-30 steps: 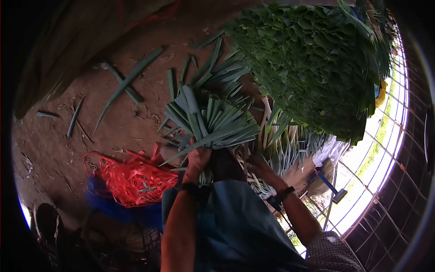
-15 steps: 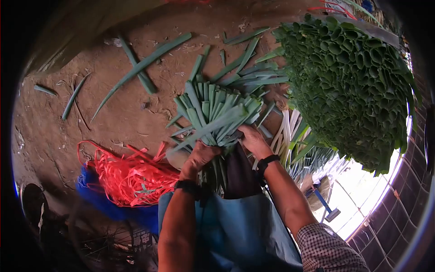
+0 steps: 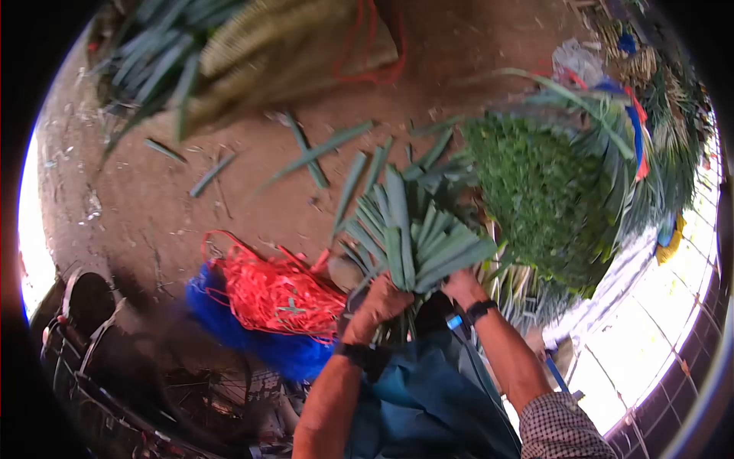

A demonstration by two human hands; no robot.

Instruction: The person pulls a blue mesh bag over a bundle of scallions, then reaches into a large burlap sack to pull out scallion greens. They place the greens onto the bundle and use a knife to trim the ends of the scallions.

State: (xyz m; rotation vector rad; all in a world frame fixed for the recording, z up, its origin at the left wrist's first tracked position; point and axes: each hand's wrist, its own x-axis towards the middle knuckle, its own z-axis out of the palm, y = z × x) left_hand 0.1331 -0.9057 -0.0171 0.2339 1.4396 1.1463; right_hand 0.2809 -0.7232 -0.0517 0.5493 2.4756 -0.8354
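Note:
A bunch of green onions (image 3: 413, 241) stands in front of me, its hollow green leaves cut at the top and fanned out. My left hand (image 3: 386, 300) is closed round the lower left of the bunch. At its right side, my right hand (image 3: 463, 288) grips the bunch too, its fingers partly hidden by the leaves. Below the hands, the stalks run down against a blue-green apron (image 3: 417, 394). Just left of the hands lies a tangle of red plastic strips (image 3: 279, 294) on a blue cloth or bag (image 3: 206, 298).
A large stack of green onions (image 3: 539, 195) lies at right, cut ends showing. Loose leaf pieces (image 3: 310, 153) are scattered over the dirt floor (image 3: 130, 222). A woven sack (image 3: 290, 57) with leaves beside it sits at upper left. A bicycle (image 3: 88, 359) stands at lower left.
The view has swung, bringing the sack and bicycle further in. Both hands still hold the bunch, whose leaves now spread wider to the right. A dark object by my right hand no longer shows.

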